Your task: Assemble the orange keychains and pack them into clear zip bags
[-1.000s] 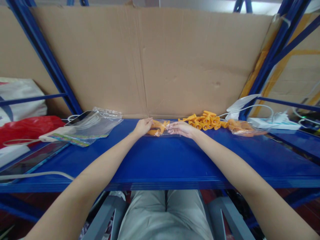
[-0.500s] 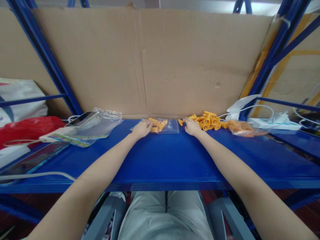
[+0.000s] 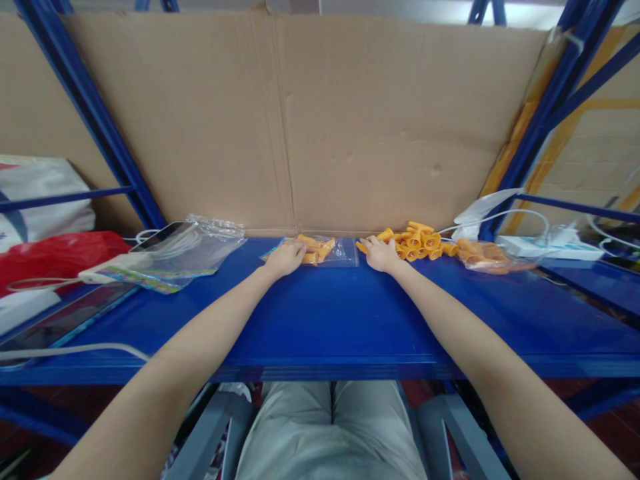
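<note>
My left hand [image 3: 286, 259] rests on the left end of a clear plastic bag [image 3: 346, 253], its fingers bent over the bag's edge. Inside that bag lie several orange-yellow trumpet-shaped plastic pieces [image 3: 320, 251]. At the left end of a loose pile of the same pieces [image 3: 421, 241], my right hand [image 3: 381, 255] has its fingers closed around a single trumpet-shaped piece [image 3: 361, 247]. That piece is mostly covered by the fingers. Just right of the pile, a second clear bag [image 3: 493, 260] holds more orange pieces.
The blue shelf [image 3: 320, 313] ends behind at a cardboard wall [image 3: 350, 127]. On the left lie a clear zip bag [image 3: 200, 250], a red bag [image 3: 65, 257] and a white cable [image 3: 75, 350]. A white power strip [image 3: 560, 248] with cables sits right, near a blue post [image 3: 525, 147].
My right hand has shifted slightly left, and its fingers now cover more of the piece at the pile's left end. My left hand and the bag have stayed almost still.
</note>
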A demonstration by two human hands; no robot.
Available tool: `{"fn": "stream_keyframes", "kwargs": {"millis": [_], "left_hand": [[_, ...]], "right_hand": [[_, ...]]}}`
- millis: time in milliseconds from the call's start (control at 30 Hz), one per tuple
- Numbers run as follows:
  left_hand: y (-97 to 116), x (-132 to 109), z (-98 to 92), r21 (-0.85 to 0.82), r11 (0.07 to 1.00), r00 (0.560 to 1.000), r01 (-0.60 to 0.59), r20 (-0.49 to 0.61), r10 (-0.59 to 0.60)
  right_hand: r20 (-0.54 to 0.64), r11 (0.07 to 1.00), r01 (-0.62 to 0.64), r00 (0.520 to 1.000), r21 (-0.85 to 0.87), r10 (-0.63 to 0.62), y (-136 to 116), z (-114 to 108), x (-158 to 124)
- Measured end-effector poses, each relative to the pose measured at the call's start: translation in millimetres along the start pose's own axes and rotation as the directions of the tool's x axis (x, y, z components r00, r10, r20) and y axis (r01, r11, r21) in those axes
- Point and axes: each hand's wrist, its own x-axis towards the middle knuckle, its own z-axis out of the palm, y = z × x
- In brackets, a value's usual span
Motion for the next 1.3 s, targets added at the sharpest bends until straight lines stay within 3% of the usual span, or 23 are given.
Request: {"fn": "stream_keyframes", "kwargs": {"millis": [467,733,967,1100,1300], "left_hand": [[-4,2,2.7,-0.039,0.999,1.0,0.007,0.011,-0.006],[-4,3,3.2,-0.05,0.999,1.0,0.016,0.009,-0.016],[-4,5,4.4,-0.17,0.98,0.993,0.107,-0.038,-0.115],[-5,5,4.0,-0.205,0.951,0.964,0.232,-0.08,-0.252],[-10,7,4.3,-0.23,0.897,0.919,0.377,-0.025,-0.393]], "right_hand": [[-0.011,0.996,0.085,0.996,0.028,-0.084,-17,-9,-12],[-0.048,0.999,-0.007,0.999,0.05,0.01,-5,-12,-14],[-0.018,0.993,-0.111,0.994,-0.03,0.111,-8,-16,-12],[0.013,0.985,-0.151,0.988,-0.083,0.153,-7,-22,-12],[-0.115,0.982,-0.167,0.981,-0.091,0.157,-5,-46,-18]]}}
